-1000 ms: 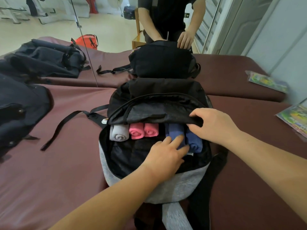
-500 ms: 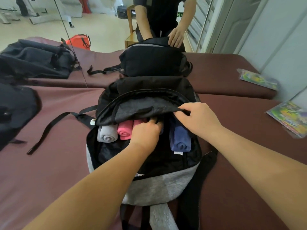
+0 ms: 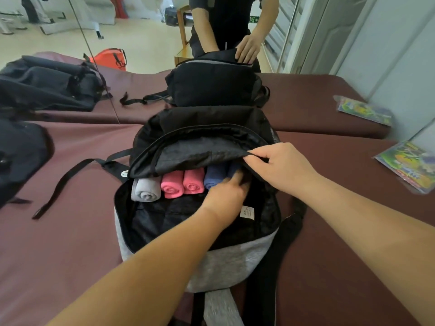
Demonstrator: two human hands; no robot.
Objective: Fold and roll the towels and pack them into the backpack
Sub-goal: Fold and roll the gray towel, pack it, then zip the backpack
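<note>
The right hand's (image 3: 280,169) grip pinches the backpack's flap (image 3: 202,154) up; the left hand (image 3: 227,192) presses the navy towel rolls (image 3: 215,177) inside the backpack (image 3: 226,262), its hold hidden. Packing looks nearly finished; next, zipping shut.

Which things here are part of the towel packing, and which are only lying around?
Part of the job: backpack; grey towel roll; two pink towel rolls; blue towel rolls; left hand; right hand.

Lying about: dark bags; orange bag; colourful packets.
</note>
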